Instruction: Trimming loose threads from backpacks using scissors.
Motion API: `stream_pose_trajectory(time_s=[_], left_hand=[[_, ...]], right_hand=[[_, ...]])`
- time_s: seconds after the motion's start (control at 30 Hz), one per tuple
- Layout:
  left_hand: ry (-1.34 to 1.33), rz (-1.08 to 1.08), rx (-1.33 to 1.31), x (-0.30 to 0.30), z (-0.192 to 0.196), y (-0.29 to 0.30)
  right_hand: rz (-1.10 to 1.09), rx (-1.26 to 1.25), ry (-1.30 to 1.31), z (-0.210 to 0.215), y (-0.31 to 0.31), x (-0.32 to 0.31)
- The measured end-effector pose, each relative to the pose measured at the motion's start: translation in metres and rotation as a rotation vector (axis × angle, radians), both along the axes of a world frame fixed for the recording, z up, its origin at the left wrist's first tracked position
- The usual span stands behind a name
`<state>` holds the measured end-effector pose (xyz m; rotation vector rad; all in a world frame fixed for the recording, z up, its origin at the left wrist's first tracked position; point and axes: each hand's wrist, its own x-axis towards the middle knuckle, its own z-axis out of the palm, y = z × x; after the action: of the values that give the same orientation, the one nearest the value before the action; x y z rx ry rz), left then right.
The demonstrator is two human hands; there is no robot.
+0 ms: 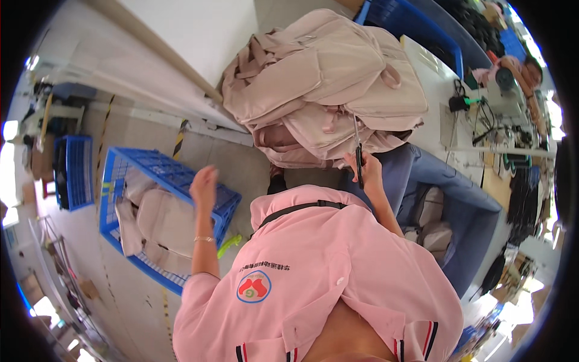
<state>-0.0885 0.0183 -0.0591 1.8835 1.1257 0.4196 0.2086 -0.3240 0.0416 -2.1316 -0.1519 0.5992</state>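
My right hand grips a pair of black-handled scissors, their blades pointing away from me against the front of the pile. Several beige backpacks lie heaped on the table, with straps and loops sticking out. A short pink-beige loop lies just left of the scissor blades. My left hand is raised off to the left, above the edge of a blue plastic crate; motion smears its fingers. Inside that crate rest more beige bags.
White tabletop extends to the right of the heap. Blue cloth hangs around more beige bags at my right. Another blue crate stands farther left on the floor. At the far right a person sits by a sewing machine.
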Motion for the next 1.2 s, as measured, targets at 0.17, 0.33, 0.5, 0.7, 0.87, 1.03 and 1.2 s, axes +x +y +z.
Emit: stream_pose_trajectory(time_s=[0.17,0.33,0.5,0.7,0.87,1.03,1.2], left_hand=[[-0.090,-0.507,0.690,0.209,0.031,-0.019],[-0.028,-0.618,0.610,0.284,0.020,0.000],[-0.023,-0.690,0.544,0.289,0.017,0.002],[-0.181,-0.567,0.617,0.296,0.082,0.022],[-0.412,-0.448,0.433,0.249,0.201,0.001],[-0.926,-0.153,0.111,0.203,0.282,-0.041],[-1.025,0.123,-0.296,0.191,0.247,-0.067]], right_hand=[[-0.001,-0.142,-0.193,-0.012,-0.023,-0.006],[-0.204,-0.128,-0.178,-0.006,-0.048,-0.028],[-0.346,-0.115,-0.101,0.004,-0.063,-0.042],[-0.261,-0.122,-0.339,0.014,-0.082,-0.036],[-0.274,-0.155,-0.347,0.013,-0.101,-0.031],[-0.310,-0.025,-0.154,0.013,-0.106,-0.023],[-0.331,0.266,-0.011,0.026,-0.095,-0.019]])
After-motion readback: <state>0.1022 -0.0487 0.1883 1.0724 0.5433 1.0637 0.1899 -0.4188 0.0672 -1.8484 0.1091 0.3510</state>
